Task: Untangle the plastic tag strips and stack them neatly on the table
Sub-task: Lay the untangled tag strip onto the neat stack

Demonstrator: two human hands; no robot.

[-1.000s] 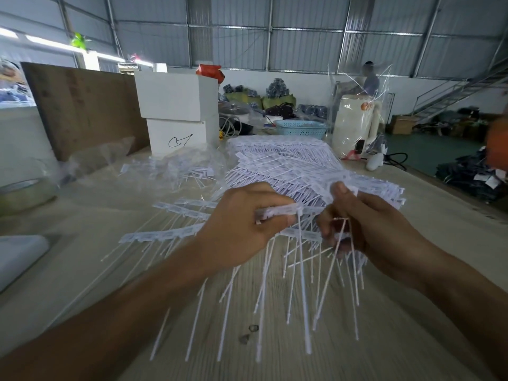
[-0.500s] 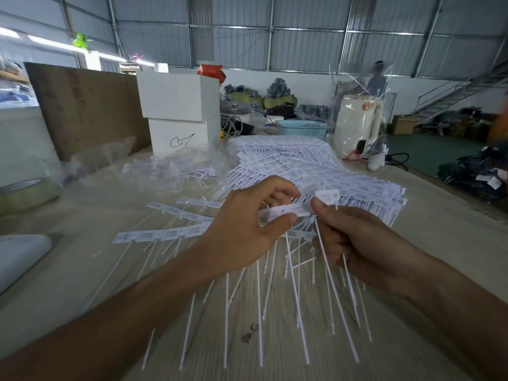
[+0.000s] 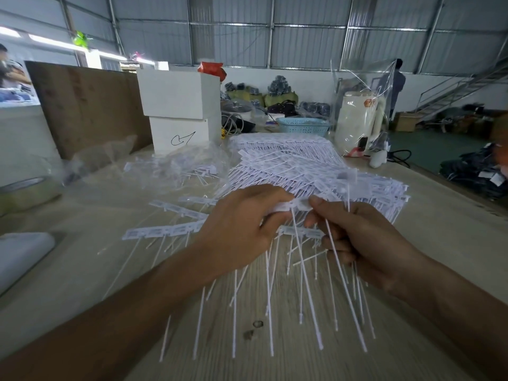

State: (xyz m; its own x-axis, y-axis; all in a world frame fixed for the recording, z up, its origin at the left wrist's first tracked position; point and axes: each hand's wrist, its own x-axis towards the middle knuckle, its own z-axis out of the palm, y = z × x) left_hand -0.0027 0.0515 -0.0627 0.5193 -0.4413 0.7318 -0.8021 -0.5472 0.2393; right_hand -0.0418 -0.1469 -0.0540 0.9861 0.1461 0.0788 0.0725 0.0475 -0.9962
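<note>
The pale wood-grain table fills the lower view, its right edge running from about 4 o'clock up toward 2 o'clock, with green floor beyond it; bare tabletop lies open at 3 o'clock and along the near edge at 6 o'clock; at 11 o'clock a brown board leans upright beside two stacked white boxes at 12 o'clock, closing off the far side; a big heap of plastic tag strips spreads from centre toward 1 o'clock, reaching close to the right edge; a crumpled clear plastic bag holding more strips lies at 11 o'clock, just left of the heap; a few loose tag strips lie flat at 9 o'clock; the left hand curls its fingers round the header of a held tag strip above the table centre; the right hand pinches the same strip's other end with the thumb, its lower fingers curled round several thin tails hanging toward 6 o'clock.
</note>
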